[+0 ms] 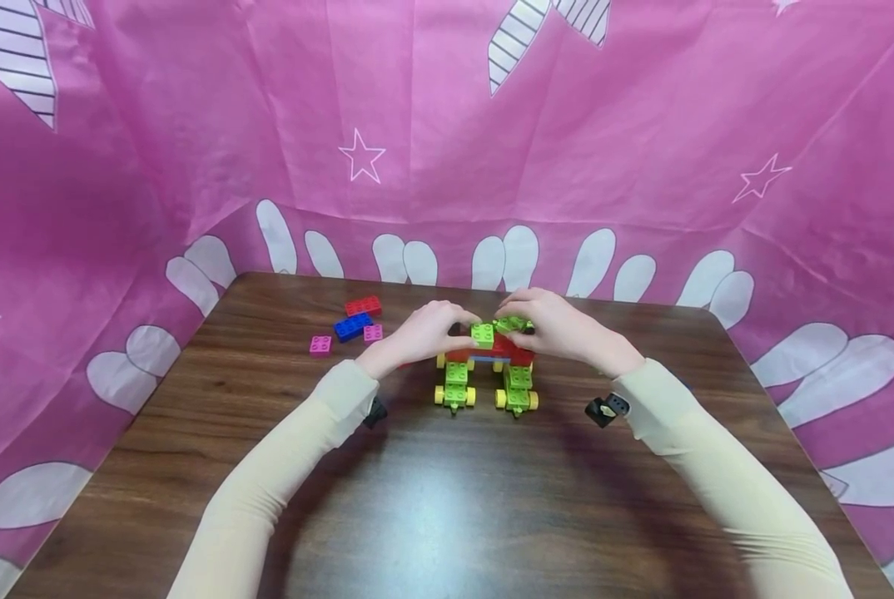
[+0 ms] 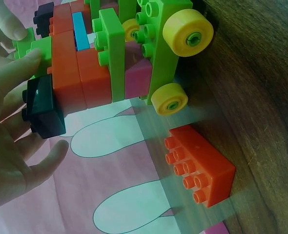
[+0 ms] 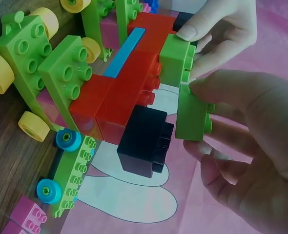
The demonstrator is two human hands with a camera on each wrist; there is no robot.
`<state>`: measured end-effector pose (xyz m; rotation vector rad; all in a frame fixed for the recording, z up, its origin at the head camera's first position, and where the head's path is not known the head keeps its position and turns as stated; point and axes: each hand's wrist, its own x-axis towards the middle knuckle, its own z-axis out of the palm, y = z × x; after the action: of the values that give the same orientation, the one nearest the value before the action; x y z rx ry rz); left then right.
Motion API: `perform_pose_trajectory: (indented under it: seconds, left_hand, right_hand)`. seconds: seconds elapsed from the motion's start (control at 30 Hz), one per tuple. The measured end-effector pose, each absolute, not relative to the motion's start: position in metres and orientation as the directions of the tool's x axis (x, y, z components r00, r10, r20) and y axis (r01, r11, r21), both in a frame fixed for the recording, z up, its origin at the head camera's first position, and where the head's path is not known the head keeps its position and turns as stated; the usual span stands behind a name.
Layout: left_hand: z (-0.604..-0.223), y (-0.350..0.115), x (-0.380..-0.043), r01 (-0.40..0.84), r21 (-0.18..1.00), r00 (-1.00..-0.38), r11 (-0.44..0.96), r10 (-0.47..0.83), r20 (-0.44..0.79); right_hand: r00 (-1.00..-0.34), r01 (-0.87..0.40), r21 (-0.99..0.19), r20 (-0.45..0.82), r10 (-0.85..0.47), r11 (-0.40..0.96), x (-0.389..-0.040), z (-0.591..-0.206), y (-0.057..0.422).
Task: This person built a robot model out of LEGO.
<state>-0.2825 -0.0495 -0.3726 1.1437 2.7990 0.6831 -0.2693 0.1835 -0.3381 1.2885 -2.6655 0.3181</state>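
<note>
Both hands meet over a toy-brick build on wheels, with red bricks [image 3: 129, 80] across the top and green wheeled bases [image 1: 456, 393] with yellow wheels below. My left hand [image 1: 430, 329] pinches a light green brick [image 3: 174, 58] at the top of the build. Beside it my right hand [image 3: 261, 136] holds another green brick [image 3: 190, 114] between thumb and fingers. The two green bricks are close together; whether they are pressed down on the red ones cannot be seen. Black bricks [image 3: 143, 141] sit at the ends of the red row, one near the left fingers.
Left of the build lie a red brick [image 1: 363, 306], a blue brick [image 1: 353, 326] and small pink bricks [image 1: 320, 344]. Another red brick [image 2: 200, 165] lies close to the build. A green base with blue wheels [image 3: 73, 175] stands on the right side. Pink cloth [image 1: 447, 125] surrounds the wooden table [image 1: 432, 499].
</note>
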Motion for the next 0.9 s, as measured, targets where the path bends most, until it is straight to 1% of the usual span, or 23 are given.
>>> perform_pose_trajectory:
  seconds: [0.23, 0.33, 0.6, 0.9]
  left_hand:
    - [-0.374, -0.050, -0.282, 0.661, 0.418, -0.724, 0.624, 0.676, 0.136]
    - [-0.374, -0.050, -0.282, 0.660, 0.420, -0.724, 0.623, 0.677, 0.134]
    - [-0.373, -0.050, -0.282, 0.658, 0.424, -0.726, 0.623, 0.674, 0.135]
    - [-0.375, -0.050, -0.284, 0.660, 0.421, -0.725, 0.622, 0.674, 0.140]
  right_hand:
    - [-0.671, -0.741, -0.136, 0.173, -0.721, 0.658, -0.272, -0.342, 0.175]
    - [-0.684, -0.730, -0.144, 0.138, -0.717, 0.668, -0.273, -0.343, 0.172]
    - [-0.662, -0.746, -0.146, 0.068, -0.746, 0.649, -0.272, -0.339, 0.174]
    - [-0.642, -0.766, -0.122, 0.103, -0.759, 0.631, -0.272, -0.340, 0.174]
